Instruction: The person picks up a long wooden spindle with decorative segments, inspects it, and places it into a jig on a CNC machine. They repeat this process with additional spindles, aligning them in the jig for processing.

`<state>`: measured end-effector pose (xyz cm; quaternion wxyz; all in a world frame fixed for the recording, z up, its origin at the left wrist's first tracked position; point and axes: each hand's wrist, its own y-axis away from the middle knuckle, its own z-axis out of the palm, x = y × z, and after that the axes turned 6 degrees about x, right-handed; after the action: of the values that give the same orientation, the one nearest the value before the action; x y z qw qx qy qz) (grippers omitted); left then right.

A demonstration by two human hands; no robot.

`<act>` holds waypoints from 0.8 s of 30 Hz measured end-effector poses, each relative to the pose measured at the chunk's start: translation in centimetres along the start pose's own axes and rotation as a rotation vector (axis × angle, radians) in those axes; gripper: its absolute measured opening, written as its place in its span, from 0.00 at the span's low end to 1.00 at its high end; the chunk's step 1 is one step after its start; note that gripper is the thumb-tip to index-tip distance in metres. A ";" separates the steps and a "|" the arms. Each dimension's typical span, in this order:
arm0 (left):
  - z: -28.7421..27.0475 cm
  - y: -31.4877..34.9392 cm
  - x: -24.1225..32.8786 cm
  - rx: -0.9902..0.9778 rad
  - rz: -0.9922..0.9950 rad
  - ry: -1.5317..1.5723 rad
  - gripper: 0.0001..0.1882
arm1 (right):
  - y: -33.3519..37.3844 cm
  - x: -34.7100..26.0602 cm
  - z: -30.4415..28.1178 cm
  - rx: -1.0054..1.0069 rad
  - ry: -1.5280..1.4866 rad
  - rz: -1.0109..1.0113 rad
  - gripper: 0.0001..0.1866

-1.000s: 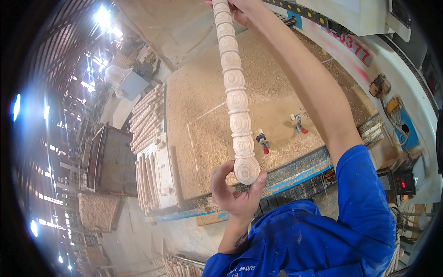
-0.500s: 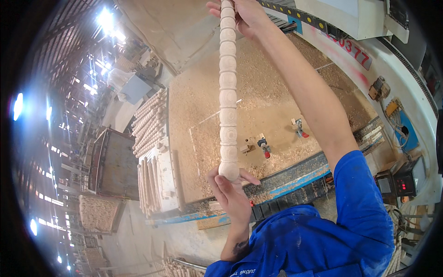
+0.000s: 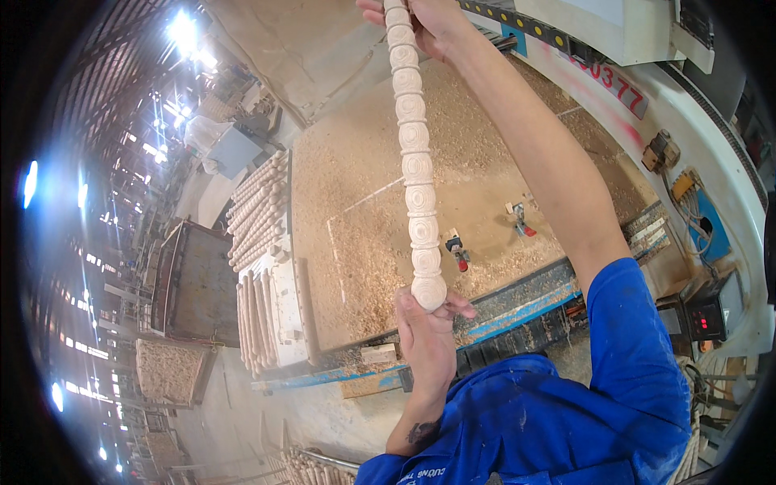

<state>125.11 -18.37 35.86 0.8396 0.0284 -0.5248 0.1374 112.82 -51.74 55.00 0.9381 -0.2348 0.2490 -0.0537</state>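
A long pale turned wooden spindle, ringed with bead shapes carved in circles, is held up between my two hands over a machine bed strewn with shavings. My left hand grips its near, rounded end, thumb on one side and fingers behind. At the top edge of the view my right hand holds the far end, and part of that end lies outside the picture. Beneath the spindle, two toggle clamps with red tips, a nearer clamp and a farther clamp, stand on the bed.
Beaded spindles and plainer wooden rods lie stacked along the bed's left side. A white machine gantry arches over the right. More turned pieces lie low in the view, and a blue-striped rail runs along the near edge.
The near end of the spindle has swung right with my left hand and sits slightly higher. Its carved circles now face me more. My right hand has barely moved.
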 end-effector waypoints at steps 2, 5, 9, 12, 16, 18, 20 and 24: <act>0.6 0.1 -0.1 -0.002 0.002 -0.014 0.25 | 0.1 -0.2 -0.1 0.008 0.003 -0.024 0.16; 1.1 0.2 0.1 0.033 0.000 0.056 0.17 | 0.4 -0.5 0.0 0.002 0.006 -0.037 0.15; 0.8 0.3 -0.9 0.148 0.376 -0.517 0.14 | 0.5 -1.0 0.1 -0.023 0.056 -0.036 0.16; -0.2 0.0 -1.9 0.173 0.563 -0.689 0.24 | 0.6 -1.0 0.3 -0.044 0.036 -0.039 0.17; 0.0 -0.1 -2.7 0.137 0.582 -0.567 0.25 | 0.8 -1.1 -0.1 -0.050 0.026 -0.030 0.16; 0.0 -0.1 -2.6 0.138 0.572 -0.577 0.24 | 0.9 -1.1 -0.1 -0.049 0.024 -0.028 0.16; -0.2 -0.2 -2.7 0.153 0.552 -0.571 0.24 | 0.8 -1.1 -0.2 -0.050 0.020 -0.027 0.16; -0.5 -0.4 -2.4 0.165 0.482 -0.556 0.23 | 0.5 -0.9 -0.6 -0.036 0.029 -0.026 0.16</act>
<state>124.62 -19.16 33.51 0.6033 0.0078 -0.7115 0.3601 111.75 -51.32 54.66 0.9292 -0.2539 0.2605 -0.0650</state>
